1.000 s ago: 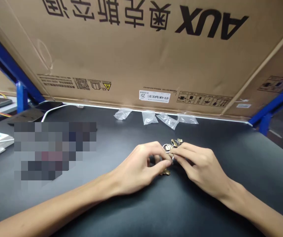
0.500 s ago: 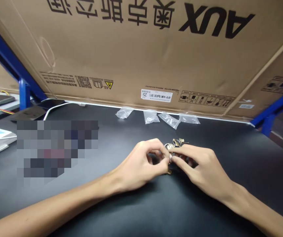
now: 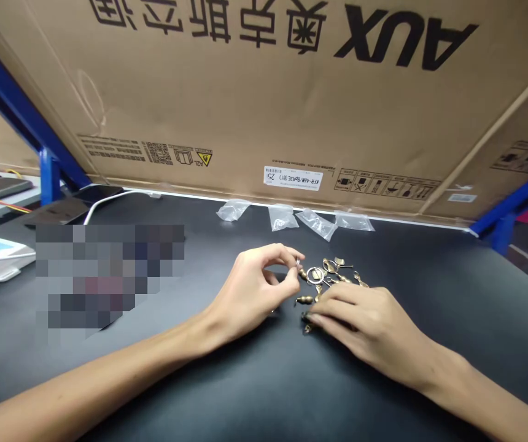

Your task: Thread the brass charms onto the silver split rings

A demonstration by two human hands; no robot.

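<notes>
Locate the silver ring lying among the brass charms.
In the head view, the silver ring lies right of centre, just right of the left hand, among brass charms.

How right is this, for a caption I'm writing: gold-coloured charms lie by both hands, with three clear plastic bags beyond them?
The count is wrong: the head view shows four clear plastic bags, not three, beyond the gold-coloured charms by the left hand and right hand.

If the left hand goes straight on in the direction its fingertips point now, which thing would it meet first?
Probably the small brass piece right at the fingertips of the left hand, then the silver ring just beyond. Depth is unclear; the piece may already touch the fingers.
</notes>
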